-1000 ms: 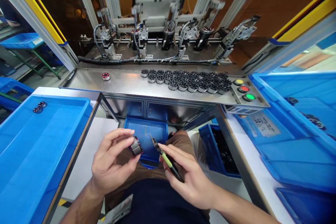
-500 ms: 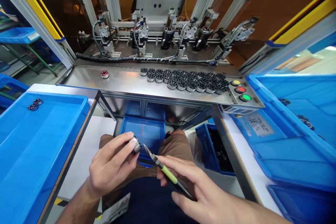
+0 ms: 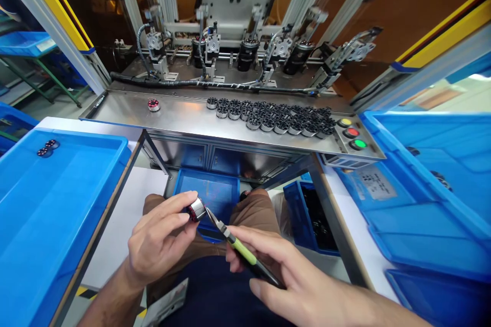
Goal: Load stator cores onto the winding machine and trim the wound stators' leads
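Note:
Between the fingertips of my left hand (image 3: pixel 163 237) is a small round metal motor part (image 3: pixel 197 210), a silver ring with dark and reddish bits at its edges. My right hand (image 3: pixel 274 271) is wrapped round the green-and-black handles of pliers (image 3: pixel 242 251). The pointed jaws of the pliers reach the right side of the motor part; whether they touch it or grip anything there I cannot tell. Both hands are above my lap. On the steel ledge (image 3: pixel 180 116) ahead stand several similar black-and-silver motor parts (image 3: pixel 268 116), and one red-topped part (image 3: pixel 153 105) sits apart at the left.
A machine with black cylindrical fixtures (image 3: pixel 247 55) rises behind the ledge. Yellow, red and green buttons (image 3: pixel 358 144) sit at its right end. Blue trays flank me, left (image 3: pixel 76 189) and right (image 3: pixel 429 225). A blue bin (image 3: pixel 303 217) with dark parts stands low at the right.
The pliers' tips have moved left, up to the motor part. My left hand has turned the part a little, showing more of its silver side. The view has shifted slightly.

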The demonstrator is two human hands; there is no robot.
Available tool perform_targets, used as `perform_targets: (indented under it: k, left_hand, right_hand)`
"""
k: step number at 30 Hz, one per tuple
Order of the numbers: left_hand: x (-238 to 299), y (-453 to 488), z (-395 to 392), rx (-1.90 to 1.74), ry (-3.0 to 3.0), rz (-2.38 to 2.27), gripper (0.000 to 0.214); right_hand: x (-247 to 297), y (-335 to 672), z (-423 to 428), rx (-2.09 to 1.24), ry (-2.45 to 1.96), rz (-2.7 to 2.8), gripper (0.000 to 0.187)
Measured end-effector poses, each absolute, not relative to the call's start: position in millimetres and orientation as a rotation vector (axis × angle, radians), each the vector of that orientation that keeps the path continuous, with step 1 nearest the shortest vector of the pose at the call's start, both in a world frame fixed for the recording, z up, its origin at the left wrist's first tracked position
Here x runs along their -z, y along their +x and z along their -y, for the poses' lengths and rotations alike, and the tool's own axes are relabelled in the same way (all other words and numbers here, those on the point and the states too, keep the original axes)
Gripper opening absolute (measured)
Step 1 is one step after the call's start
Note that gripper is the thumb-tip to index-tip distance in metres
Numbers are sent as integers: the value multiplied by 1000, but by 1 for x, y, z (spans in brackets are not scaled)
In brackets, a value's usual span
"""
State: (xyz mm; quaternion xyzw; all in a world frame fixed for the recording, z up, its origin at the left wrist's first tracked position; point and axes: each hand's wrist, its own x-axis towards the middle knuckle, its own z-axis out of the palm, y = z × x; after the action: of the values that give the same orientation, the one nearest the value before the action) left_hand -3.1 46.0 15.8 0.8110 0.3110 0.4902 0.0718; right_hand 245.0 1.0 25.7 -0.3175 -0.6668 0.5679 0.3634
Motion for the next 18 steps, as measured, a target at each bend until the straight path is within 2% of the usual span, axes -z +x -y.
perform_targets:
  k: [10,18]
  left_hand:
    - [-17,-2,-47,-1464,2379,-895,46]
    - [-16,-2,-45,-1474,2373,-896,45]
  right_hand:
    - [-23,241,-2,-1563,-799,1647,71]
    - [-25,239,-5,-1620,-818,1637,64]
